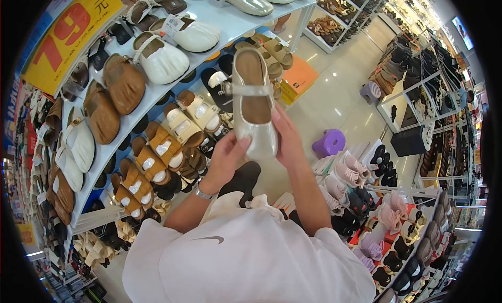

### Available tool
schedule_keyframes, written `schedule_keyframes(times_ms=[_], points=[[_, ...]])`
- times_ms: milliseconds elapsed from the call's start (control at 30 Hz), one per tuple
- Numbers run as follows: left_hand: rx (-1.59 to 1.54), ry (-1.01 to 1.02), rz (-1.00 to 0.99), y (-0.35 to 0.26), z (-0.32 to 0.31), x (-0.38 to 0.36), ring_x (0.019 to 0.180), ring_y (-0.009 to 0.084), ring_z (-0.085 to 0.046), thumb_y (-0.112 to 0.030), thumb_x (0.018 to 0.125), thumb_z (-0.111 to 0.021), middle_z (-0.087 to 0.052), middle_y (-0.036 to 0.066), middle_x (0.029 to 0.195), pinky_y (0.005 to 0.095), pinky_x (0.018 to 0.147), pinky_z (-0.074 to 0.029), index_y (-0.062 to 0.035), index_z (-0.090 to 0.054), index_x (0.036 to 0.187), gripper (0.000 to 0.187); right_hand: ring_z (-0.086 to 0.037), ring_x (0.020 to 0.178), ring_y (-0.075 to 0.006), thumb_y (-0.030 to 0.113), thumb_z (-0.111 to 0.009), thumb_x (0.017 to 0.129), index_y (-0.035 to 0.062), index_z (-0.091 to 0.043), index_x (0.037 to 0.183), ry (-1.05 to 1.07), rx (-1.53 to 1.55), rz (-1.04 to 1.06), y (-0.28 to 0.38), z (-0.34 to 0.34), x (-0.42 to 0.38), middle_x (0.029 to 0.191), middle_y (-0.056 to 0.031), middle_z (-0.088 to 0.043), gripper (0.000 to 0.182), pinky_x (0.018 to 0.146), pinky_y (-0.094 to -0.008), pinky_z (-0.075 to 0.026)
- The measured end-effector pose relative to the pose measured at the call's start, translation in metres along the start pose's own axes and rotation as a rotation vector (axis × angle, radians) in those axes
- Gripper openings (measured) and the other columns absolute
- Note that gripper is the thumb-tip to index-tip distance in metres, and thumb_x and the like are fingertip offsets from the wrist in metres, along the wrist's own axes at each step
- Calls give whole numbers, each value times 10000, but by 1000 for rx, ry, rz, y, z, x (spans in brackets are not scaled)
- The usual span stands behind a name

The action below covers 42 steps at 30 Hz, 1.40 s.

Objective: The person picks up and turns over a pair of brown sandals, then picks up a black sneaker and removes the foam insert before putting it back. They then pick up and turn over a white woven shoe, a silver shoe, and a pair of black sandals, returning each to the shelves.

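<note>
A pearly cream strapped flat shoe (260, 141) is held up in front of me, toe toward my body and its brown insole facing up. My left hand (229, 159) grips the toe end from the left side, thumb on the upper. On the other side, my right hand (287, 138) holds the shoe's edge, with the fingers partly hidden beneath it. A strap with a buckle (228, 88) crosses the opening. White clogs (161, 59) and brown clogs (123, 83) stand on the shelf to the left.
A white curved shelf (225, 21) runs along the left and top, with sandals (151, 159) on a lower tier. A purple stool (329, 142) and orange box (299, 75) stand on the floor. Sneakers (345, 172) fill a rack at right. A yellow price sign (68, 36) hangs upper left.
</note>
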<state>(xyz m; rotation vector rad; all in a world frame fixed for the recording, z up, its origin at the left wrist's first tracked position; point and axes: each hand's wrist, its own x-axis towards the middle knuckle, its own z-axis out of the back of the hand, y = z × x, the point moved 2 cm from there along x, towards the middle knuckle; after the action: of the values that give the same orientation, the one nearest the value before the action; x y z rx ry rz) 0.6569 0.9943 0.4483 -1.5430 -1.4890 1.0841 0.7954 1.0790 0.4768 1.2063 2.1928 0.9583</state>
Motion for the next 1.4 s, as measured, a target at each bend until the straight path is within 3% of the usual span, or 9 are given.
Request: schedule_keyframes(times_ms=[167, 500, 633, 733, 800, 900, 1000, 1133, 1400], points=[[33, -70, -179, -31, -12, 73, 799, 150, -669, -336, 1031, -521, -696, 102, 986, 279, 719, -548, 46, -582, 1196, 421, -468, 1312, -208, 233, -679, 921, -17, -281, 1523, 101, -356, 22, 42, 7, 60, 1442, -122, -464, 764, 1088, -341, -376], [-80, -292, -323, -51, -16, 172, 760, 114, -632, -321, 1049, -501, -687, 85, 943, 266, 662, -519, 33, -578, 1208, 396, -452, 1343, -223, 110, -840, 742, -8, -245, 1545, 379, -1014, 225, 106, 13, 172, 1502, -155, -408, 1006, 1101, -372, -385], [444, -219, -154, -71, 3, 170, 730, 139, -616, -162, 1005, -542, -669, 82, 771, 283, 647, -491, 17, -677, 1012, 224, -514, 1295, -223, 70, -878, 684, -12, -288, 1534, 447, -939, 203, 125, 11, 206, 1461, -163, -471, 1038, 1068, -370, -440], [835, -484, -693, -122, -3, 156, 698, 226, -618, -43, 927, -561, -655, 71, 699, 320, 693, -497, 5, -701, 906, 150, -644, 1131, -229, 212, -906, 689, 16, -392, 1490, 514, -941, 278, 133, 8, 230, 1317, -156, -615, 972, 932, -326, -521], [1161, -615, -902, -146, 7, 162, 917, 325, -638, 21, 847, -585, -698, 111, 921, 401, 862, -488, -2, -677, 1067, 240, -659, 1098, -213, 208, -905, 692, 25, -414, 1479, 545, -966, 316, 132, 4, 245, 1276, -152, -638, 946, 910, -319, -529], [1518, -679, -704, -168, 14, 180, 1281, 352, -493, -43, 817, -613, -594, 175, 1261, 470, 1087, -357, -5, -575, 1280, 466, -666, 1014, -177, 242, -906, 693, 34, -422, 1475, 567, -924, 383, 125, -4, 267, 1240, -139, -655, 942, 850, -294, -533], [1735, -508, -388, -171, 13, 182, 1411, 348, -361, -84, 786, -647, -478, 146, 1430, 523, 1176, -239, -41, -464, 1408, 649, -639, 900, -145, 285, -897, 708, 31, -411, 1476, 576, -952, 251, 123, -7, 282, 1194, -122, -666, 944, 776, -269, -526], [1908, -530, -276, -170, 11, 180, 1402, 311, -375, -166, 771, -725, -479, 88, 1439, 515, 1170, -264, -98, -499, 1393, 666, -574, 785, -135, 353, -866, 745, 4, -388, 1479, 613, -1080, 109, 131, -16, 287, 1127, -119, -671, 943, 715, -258, -508], [1693, -463, -186, -191, 7, 168, 1360, 338, -416, 8, 761, -696, -468, 84, 1425, 436, 1098, -389, -101, -540, 1230, 506, -680, 923, -414, 591, -655, 850, -50, -279, 1482, 802, -1366, 578, 119, -19, 295, 1356, -310, -507, 975, 737, -442, -571]])
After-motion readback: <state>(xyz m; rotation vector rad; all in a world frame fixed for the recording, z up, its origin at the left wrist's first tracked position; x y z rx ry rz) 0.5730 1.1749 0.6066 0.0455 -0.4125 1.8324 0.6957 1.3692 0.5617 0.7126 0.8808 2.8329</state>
